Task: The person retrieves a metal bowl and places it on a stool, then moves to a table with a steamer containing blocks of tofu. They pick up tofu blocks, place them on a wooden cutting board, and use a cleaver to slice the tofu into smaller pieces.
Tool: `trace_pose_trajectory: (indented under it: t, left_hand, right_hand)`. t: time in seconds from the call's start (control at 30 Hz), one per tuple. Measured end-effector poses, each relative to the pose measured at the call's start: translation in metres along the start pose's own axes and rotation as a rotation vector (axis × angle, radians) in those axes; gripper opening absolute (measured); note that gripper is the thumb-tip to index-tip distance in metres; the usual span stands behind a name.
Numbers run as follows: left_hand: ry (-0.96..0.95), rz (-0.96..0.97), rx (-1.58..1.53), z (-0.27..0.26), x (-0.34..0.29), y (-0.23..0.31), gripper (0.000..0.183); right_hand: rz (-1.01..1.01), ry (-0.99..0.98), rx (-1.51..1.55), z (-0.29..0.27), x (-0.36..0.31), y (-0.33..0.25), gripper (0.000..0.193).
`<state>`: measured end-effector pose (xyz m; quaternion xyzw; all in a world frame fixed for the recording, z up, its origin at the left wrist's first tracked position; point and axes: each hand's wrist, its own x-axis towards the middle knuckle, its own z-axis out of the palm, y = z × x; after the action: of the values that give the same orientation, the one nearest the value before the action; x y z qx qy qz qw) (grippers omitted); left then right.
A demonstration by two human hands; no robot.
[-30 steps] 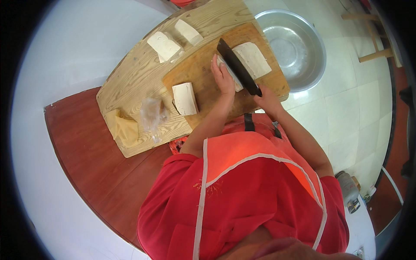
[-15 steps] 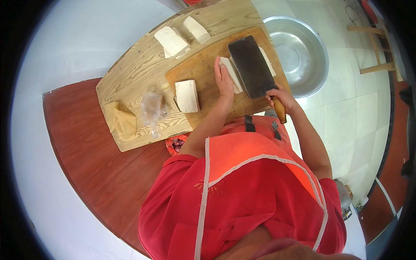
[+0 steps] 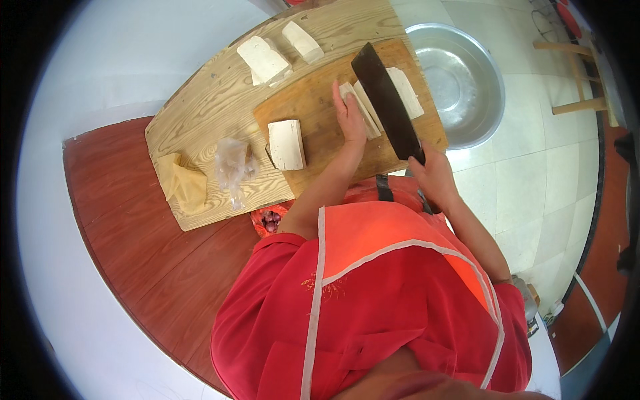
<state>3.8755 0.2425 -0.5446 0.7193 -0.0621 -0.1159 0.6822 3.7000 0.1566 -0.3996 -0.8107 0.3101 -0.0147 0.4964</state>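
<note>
At the far left of the pale wooden counter [image 3: 200, 113] lies a crumpled yellowish cloth [image 3: 181, 185], with a clear plastic bag [image 3: 232, 167] just beside it. Further right, on the darker cutting board [image 3: 320, 127], a single white, flat-sided tofu block [image 3: 287, 144] lies apart from the rest. Two more white blocks [image 3: 277, 53] rest on the counter beyond the board. The left hand [image 3: 350, 119] lies flat, its fingers together, pressing on the tofu being cut [image 3: 363, 107], a pale slab already split into thin slices. The dark cleaver [image 3: 387, 107] is tilted over the slab, its handle gripped by the right hand [image 3: 433, 177], fingers clamped around it. At far right, a metal basin [image 3: 460, 83] sits on the tiled floor.
</note>
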Motion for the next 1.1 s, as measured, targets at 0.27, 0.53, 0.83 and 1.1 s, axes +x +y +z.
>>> trace_pose_trajectory:
  t: [0.27, 0.53, 0.83, 1.1]
  left_hand:
    - [0.023, 0.057, 0.093, 0.006, 0.004, -0.014, 0.049]
    - [0.016, 0.043, -0.002, 0.008, 0.005, -0.020, 0.047]
    - [0.043, 0.020, 0.059, 0.005, 0.006, -0.026, 0.039]
    - [0.069, 0.113, 0.144, 0.009, 0.003, -0.020, 0.038]
  right_hand:
    - [0.018, -0.039, -0.117, 0.021, -0.016, 0.003, 0.035]
    - [0.034, -0.030, -0.142, 0.029, -0.021, 0.005, 0.031]
    - [0.037, -0.060, -0.219, 0.040, -0.012, 0.001, 0.031]
    - [0.015, -0.047, -0.259, 0.048, -0.001, 0.004, 0.028]
